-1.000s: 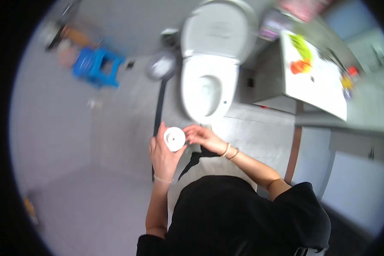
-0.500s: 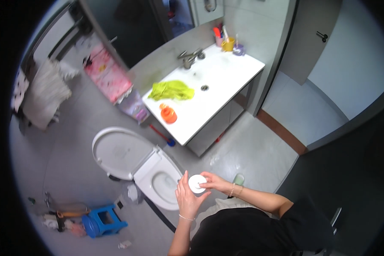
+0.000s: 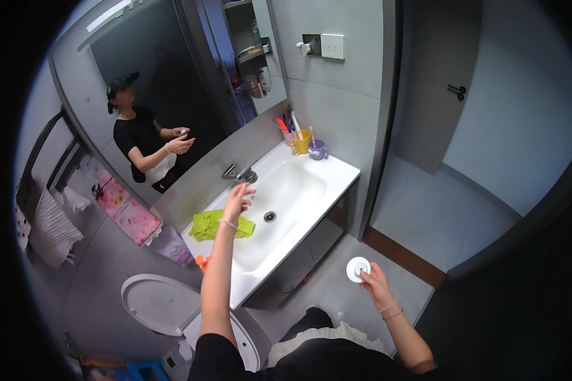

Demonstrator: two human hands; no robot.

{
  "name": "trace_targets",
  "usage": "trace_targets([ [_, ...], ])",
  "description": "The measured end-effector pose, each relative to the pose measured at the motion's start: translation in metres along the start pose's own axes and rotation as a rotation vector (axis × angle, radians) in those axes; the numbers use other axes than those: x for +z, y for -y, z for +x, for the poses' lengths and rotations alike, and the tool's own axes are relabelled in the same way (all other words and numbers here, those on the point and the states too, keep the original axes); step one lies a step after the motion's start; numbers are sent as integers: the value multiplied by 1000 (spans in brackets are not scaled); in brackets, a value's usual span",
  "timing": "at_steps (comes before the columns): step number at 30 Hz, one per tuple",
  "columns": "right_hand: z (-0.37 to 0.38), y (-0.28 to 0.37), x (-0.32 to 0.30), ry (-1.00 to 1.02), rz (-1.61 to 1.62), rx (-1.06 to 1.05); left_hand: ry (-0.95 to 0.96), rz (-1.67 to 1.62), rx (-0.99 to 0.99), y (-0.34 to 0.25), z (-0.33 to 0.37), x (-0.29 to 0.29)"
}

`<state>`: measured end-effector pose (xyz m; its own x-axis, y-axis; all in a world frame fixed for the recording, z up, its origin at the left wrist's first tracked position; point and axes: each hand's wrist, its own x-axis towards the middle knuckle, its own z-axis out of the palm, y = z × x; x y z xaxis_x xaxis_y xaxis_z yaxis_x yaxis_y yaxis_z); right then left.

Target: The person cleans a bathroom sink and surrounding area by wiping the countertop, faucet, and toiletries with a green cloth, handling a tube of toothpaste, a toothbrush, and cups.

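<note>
Right hand: (image 3: pixel 379 289) held out over the floor on the right, thumb and fingers pinching the near edge of a white disc, bracelets at the wrist.
White disc: (image 3: pixel 355 270) in the right hand, round and flat with a small raised centre — well apart from the washbasin.
Left hand: (image 3: pixel 236 204) stretched forward above the washbasin, fingers loosely spread and slightly bent, nothing seen between them.
Toilet: (image 3: pixel 161 303) lower left, lid raised, partly hidden by the left arm.
Washbasin: (image 3: pixel 295 198) white, its drain (image 3: pixel 270 216) showing.
Green cloth: (image 3: pixel 208 227) crumpled at the basin's left end, the left forearm crossing in front.
Faucet: (image 3: pixel 236 173) just beyond the left fingertips — whether they touch, I cannot tell.
Cups: pink, yellow (image 3: pixel 301 145) and purple (image 3: pixel 318 152), grouped at the far corner.
Mirror: (image 3: pixel 162 70) on the wall, reflecting the person.
</note>
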<state>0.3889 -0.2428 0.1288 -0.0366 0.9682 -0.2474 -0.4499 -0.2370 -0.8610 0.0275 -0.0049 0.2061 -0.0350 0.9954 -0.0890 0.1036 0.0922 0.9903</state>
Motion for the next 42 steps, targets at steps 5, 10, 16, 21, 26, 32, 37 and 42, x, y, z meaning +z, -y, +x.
trace_targets([
  [5, 52, 3, -16, 11, 61, 67, -66, -264, -122, -21, 139, -11],
  [10, 119, 22, -2, 49, 32, 170, -406, -763, -38, -1, 252, -24],
  [16, 206, 53, 12, 110, -24, 132, -318, -1013, 224, -32, 274, 2],
  [21, 265, 58, 26, 240, -69, 275, -241, -1243, 84, -14, 264, -28],
  [26, 324, 70, 47, 447, -146, 342, -212, -1277, 38, -40, 226, -10],
  [32, 407, 93, 89, 590, -277, 290, -345, -1088, -34, -53, 148, 42],
  [37, 463, 108, 160, 745, -299, 130, -426, -1032, -81, -57, 82, 77],
  [42, 483, 101, 242, 897, -226, -70, -492, -1011, -110, -45, 29, 92],
])
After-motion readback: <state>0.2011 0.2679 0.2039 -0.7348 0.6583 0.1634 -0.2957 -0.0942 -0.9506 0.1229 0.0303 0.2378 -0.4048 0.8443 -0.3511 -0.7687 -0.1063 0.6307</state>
